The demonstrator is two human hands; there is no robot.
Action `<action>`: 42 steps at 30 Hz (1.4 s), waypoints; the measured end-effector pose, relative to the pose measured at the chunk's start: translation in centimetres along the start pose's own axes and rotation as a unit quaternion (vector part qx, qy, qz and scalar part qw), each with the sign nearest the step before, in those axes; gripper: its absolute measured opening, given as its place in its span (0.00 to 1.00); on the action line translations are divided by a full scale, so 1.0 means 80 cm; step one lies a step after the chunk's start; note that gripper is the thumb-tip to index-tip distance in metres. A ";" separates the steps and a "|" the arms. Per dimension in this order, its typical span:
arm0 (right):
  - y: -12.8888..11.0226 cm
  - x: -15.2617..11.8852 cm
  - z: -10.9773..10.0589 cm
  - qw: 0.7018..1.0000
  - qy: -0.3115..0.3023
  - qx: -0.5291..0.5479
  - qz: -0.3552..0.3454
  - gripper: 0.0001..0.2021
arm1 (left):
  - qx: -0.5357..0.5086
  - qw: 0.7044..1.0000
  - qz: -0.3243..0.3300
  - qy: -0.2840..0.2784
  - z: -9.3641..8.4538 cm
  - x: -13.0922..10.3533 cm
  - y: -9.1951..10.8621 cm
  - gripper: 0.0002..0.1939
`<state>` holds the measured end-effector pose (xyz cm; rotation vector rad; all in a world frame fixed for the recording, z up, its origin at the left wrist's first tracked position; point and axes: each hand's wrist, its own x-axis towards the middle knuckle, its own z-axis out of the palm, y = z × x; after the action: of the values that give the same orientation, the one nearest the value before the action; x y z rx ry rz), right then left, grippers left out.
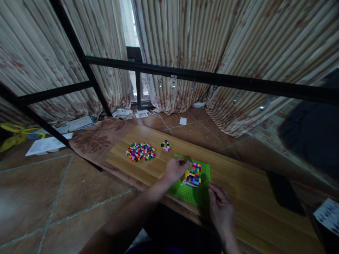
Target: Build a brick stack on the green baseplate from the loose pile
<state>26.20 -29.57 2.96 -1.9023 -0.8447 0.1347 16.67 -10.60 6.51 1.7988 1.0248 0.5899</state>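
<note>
A green studded baseplate (206, 173) lies on the wooden board, with a block of multicoloured toy bricks (194, 175) built up on it. My left hand (176, 170) reaches over the plate's left part, its fingers pinched together at the upper left corner of the brick block. Whatever is between those fingertips is too small to make out. Beside the plate's right edge is my right hand (221, 206), thumb and fingers drawn together. Its fingertips are dim, and I cannot see what they hold, if anything.
A heap of mixed small bricks (140, 152) lies on the board's left part. A smaller group of pink, green and black bricks (166, 145) sits behind the plate. A dark flat object (284, 192) lies at right. A black metal rail (185, 70) crosses beyond the board.
</note>
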 end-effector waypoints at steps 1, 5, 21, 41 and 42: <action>0.001 -0.001 0.000 1.000 0.000 -0.004 0.008 0.20 | 0.054 0.998 -0.003 0.008 0.000 -0.002 0.005 0.17; 0.011 -0.005 -0.004 0.999 -0.005 -0.010 0.050 0.22 | 0.145 0.989 -0.013 0.015 0.002 -0.008 0.021 0.14; 0.022 -0.015 -0.002 0.998 -0.023 -0.021 0.054 0.20 | 0.159 0.981 0.027 0.106 -0.110 -0.014 -0.063 0.09; -0.021 0.033 -0.005 0.998 0.021 -0.060 -0.030 0.16 | 0.168 0.960 0.149 0.167 -0.145 -0.005 -0.118 0.14; -0.028 0.041 -0.004 0.997 0.012 -0.062 -0.042 0.16 | 0.155 0.963 0.167 0.142 -0.133 -0.005 -0.106 0.13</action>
<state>27.73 -27.28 5.87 -1.9765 -0.9341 0.0079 5.12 -4.00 3.51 2.2343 1.0547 0.9586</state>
